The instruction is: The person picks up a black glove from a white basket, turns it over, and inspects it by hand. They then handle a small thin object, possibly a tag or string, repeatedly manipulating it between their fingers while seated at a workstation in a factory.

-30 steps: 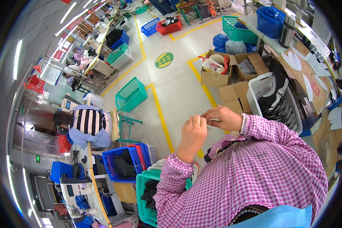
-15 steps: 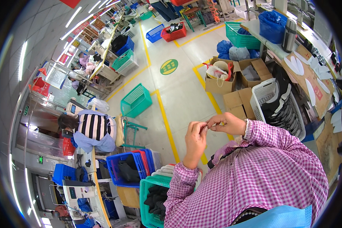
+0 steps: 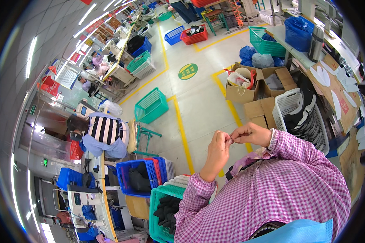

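My left hand and my right hand meet in front of my chest, above the floor. Both are closed in a pinch, thumb against fingertips, and the fingertips touch each other. Whatever lies between them is too small or too hidden to make out. Checked pink-and-white sleeves cover both forearms. Nearest to my left arm is a green basket holding dark cloth pieces. To the right of my right hand stands a white basket packed with black and grey pieces.
A co-worker in a striped top sits at the sewing tables on the left. Blue crates and an empty green basket stand nearer me. Cardboard boxes and a worktable with white cut pieces line the right.
The view has shifted slightly, so the surroundings sit a little further right. My hands stay pinched together, a touch lower and further right in the picture.
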The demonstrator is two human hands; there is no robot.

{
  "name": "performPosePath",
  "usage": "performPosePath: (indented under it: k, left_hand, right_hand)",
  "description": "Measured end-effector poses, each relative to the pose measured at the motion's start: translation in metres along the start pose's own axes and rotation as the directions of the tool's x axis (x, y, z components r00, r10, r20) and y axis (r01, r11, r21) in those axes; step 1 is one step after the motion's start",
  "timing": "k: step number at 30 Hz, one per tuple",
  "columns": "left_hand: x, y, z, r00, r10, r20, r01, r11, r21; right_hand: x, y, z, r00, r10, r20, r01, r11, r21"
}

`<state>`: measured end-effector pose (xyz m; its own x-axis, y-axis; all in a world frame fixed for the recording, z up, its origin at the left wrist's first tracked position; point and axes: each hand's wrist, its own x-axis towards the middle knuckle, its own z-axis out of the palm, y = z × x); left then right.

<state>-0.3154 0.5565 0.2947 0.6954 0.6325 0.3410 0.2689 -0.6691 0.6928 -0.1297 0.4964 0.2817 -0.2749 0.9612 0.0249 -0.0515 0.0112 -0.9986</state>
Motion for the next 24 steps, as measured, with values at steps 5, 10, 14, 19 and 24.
performPosePath:
  k: [5,10,14,19,24]
  left_hand:
    - [-0.004,-0.006,0.001,0.996,0.061,0.07,-0.063,0.998,0.018]
    - [-0.014,-0.013,0.012,0.991,0.131,0.011,-0.131,0.988,0.079]
    - [-0.017,-0.027,0.008,0.964,0.214,-0.156,-0.177,0.959,0.22]
    - [-0.015,-0.041,-0.009,0.917,-0.284,-0.28,0.201,0.936,-0.29]
    - [-0.003,-0.025,0.001,0.909,-0.378,-0.174,0.173,0.724,-0.667]
  right_hand:
    - [-0.002,0.002,0.0,0.999,-0.013,0.034,0.015,0.997,-0.071]
    - [-0.003,0.003,0.001,0.997,0.057,0.05,-0.057,0.998,-0.01]
    - [-0.005,-0.002,0.004,0.992,0.124,-0.007,-0.119,0.964,0.239]
    - [0.001,-0.008,0.005,0.959,0.179,-0.22,-0.123,0.961,0.249]
    - [0.019,-0.001,-0.001,0.931,0.158,-0.33,0.097,0.763,0.639]
